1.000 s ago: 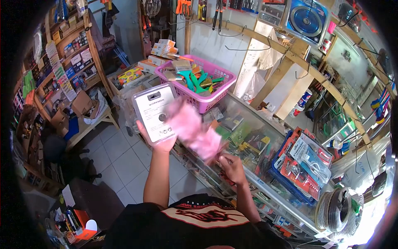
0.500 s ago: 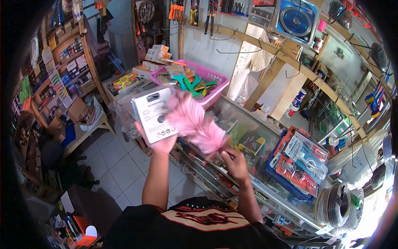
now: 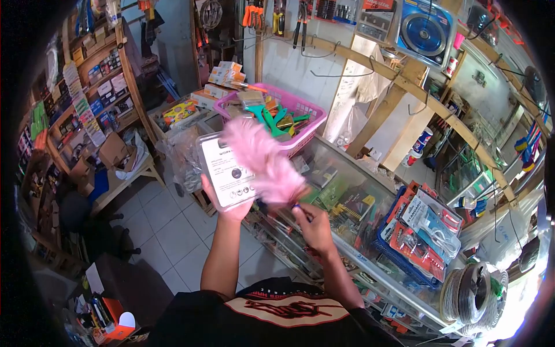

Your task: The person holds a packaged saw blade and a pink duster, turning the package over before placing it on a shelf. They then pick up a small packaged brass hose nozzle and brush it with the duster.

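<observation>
My left hand (image 3: 234, 209) is closed around the lower end of a white-backed blister pack (image 3: 222, 176), held upright with its printed back facing me. My right hand (image 3: 315, 228) grips the dark handle of a pink feather duster (image 3: 269, 162). The duster's fluffy head is smeared by motion and lies across the right side of the pack, hiding part of the print. Behind both stands a pink plastic basket (image 3: 315, 118) holding brushes with green handles (image 3: 272, 118) and other tools.
A glass display counter (image 3: 352, 168) runs diagonally on the right, bearing a blue basket (image 3: 404, 263) of packaged goods and wire spools (image 3: 471, 295). Wooden shelves (image 3: 95, 75) stand left. Hooks and pliers (image 3: 252, 14) hang above. Orange-white boxes (image 3: 225, 75) are stacked behind the pink basket.
The duster's head has shifted over the pack's right side, and my right hand has moved left and slightly down. The pack sits a little further right and lower in view.
</observation>
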A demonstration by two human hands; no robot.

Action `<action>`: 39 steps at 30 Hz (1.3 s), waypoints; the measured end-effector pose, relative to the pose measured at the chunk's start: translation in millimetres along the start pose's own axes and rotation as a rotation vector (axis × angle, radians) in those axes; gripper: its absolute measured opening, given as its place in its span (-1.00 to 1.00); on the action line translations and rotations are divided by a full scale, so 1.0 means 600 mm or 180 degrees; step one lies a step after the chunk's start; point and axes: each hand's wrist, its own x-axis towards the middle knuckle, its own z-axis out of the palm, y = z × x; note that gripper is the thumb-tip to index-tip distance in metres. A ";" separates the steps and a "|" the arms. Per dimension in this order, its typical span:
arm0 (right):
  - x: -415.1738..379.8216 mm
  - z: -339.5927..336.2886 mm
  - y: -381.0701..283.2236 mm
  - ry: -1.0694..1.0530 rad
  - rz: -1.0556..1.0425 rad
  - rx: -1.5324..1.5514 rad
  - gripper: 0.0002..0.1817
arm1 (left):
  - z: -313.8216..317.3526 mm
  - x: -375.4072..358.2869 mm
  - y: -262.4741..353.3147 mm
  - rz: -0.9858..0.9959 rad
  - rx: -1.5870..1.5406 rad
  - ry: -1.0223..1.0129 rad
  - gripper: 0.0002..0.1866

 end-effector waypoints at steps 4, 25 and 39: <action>0.009 0.010 0.004 -0.0346 -0.0450 -0.0030 -0.67 | -0.021 0.014 -0.001 -0.0604 -0.0746 -0.0008 -0.03; 0.007 -0.008 0.016 -0.0773 -0.0150 0.0185 -0.69 | 0.035 0.044 0.027 0.0534 0.0533 -0.0921 0.13; 0.020 0.080 -0.015 -0.0828 0.0259 0.0872 -0.59 | 0.015 0.017 -0.029 0.0004 0.0438 -0.0713 0.25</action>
